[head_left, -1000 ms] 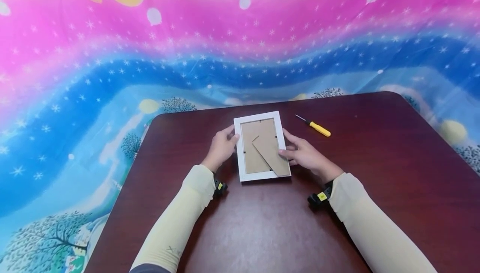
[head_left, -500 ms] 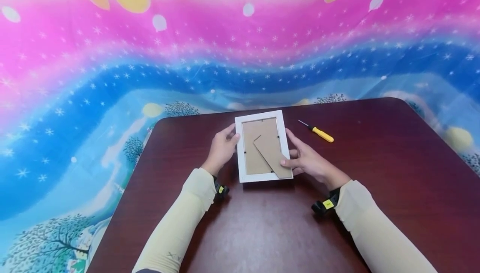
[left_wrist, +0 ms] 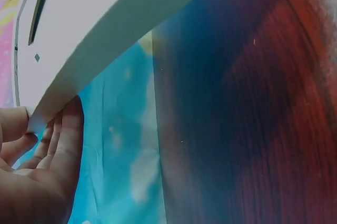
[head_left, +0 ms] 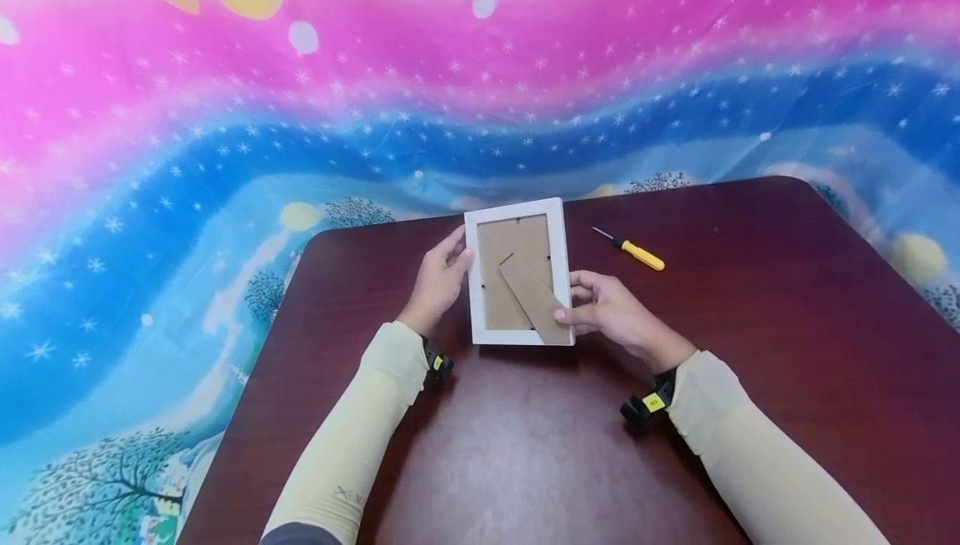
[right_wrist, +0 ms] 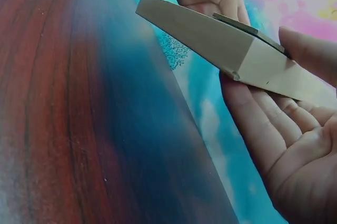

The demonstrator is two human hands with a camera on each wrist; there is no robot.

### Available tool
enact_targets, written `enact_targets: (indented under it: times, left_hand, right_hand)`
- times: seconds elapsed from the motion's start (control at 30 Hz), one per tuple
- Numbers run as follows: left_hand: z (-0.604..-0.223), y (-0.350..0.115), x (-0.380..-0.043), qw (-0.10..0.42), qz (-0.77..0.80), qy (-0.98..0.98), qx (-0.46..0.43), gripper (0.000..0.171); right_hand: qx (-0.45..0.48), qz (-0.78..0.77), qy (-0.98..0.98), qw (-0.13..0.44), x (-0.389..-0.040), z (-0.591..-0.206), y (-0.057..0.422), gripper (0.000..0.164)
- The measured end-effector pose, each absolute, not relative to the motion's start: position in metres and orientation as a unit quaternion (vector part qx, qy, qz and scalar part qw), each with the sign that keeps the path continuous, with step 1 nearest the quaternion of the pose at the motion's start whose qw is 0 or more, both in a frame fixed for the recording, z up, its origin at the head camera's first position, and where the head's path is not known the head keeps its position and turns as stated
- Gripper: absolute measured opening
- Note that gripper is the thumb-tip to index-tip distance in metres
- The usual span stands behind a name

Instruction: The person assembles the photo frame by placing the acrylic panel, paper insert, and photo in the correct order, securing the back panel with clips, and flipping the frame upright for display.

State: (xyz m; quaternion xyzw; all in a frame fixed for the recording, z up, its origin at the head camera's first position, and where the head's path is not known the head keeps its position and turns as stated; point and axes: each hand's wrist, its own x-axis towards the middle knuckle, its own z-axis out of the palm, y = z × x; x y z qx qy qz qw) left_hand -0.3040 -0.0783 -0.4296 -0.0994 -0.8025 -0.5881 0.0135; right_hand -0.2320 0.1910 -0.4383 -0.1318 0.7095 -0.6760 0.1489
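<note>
A white picture frame is held up over the table with its brown backing board facing me. My left hand pinches its left edge, thumb in front and fingers behind. At the lower right edge my right hand grips it, the thumb pressing on the easel-stand flap, which slants across the backing. In the right wrist view the flap lies close over the back of the frame, with fingers beneath. The left wrist view shows the frame's side between thumb and fingers. Its front is hidden.
A screwdriver with a yellow handle lies on the dark red-brown table, right of the frame and farther back. A colourful printed cloth hangs behind the table and along its left side.
The frame has risen slightly and stands more upright toward me. My right hand has shifted down its right edge, its thumb now on the flap near the bottom corner.
</note>
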Motion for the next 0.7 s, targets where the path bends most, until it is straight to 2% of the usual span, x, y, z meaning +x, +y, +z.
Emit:
enact_targets:
  times: [0.4,0.7]
  left_hand:
    - [-0.409,-0.070,-0.298,0.007,-0.594,-0.798,-0.102,0.053]
    - [-0.402,-0.069,-0.298,0.029,-0.592,-0.799,-0.105,0.057]
  right_hand:
    - [-0.127,-0.690,0.708,0.085,-0.227,-0.437,0.183,0.055]
    - [-0.106,-0.690,0.716,0.025,-0.226,-0.439,0.177,0.063]
